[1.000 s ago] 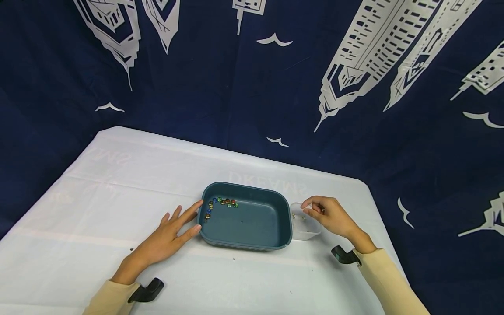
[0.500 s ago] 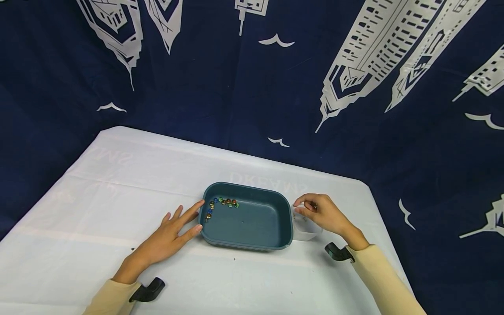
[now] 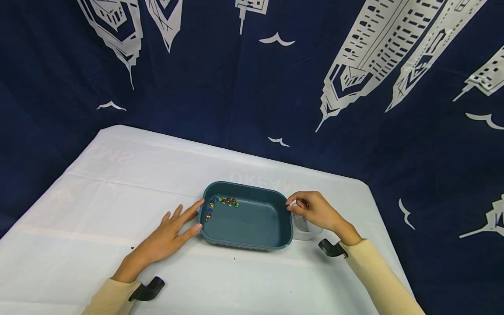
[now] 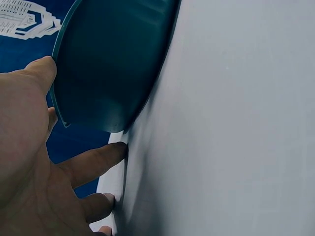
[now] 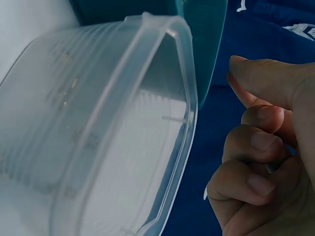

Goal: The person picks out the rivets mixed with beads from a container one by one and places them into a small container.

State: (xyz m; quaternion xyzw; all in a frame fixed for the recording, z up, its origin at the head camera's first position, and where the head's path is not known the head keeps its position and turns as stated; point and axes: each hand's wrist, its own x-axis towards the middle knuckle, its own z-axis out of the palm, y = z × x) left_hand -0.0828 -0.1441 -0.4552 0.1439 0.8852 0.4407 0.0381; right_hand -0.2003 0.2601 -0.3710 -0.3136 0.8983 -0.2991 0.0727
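Note:
A dark teal plastic tray stands on the table with several small coloured marbles along its left and back inside walls. My left hand rests at its left end, index finger and thumb spread against the rim, fingers mostly straight. Beside the tray's right end is a clear plastic box, with a few tiny gold-coloured bits showing through its wall. Over the tray's right rim hovers my right hand, thumb and index tips together, other fingers curled. Whether anything small sits between those tips is hidden.
A white cloth covers the table, with a few dark specks on it. Behind hangs a navy backdrop printed with white buildings and birds. Each wrist wears a black camera mount.
My right hand has moved left, from above the clear box to the tray's right rim, with thumb and index tips closing together. The left hand and the marbles stay put.

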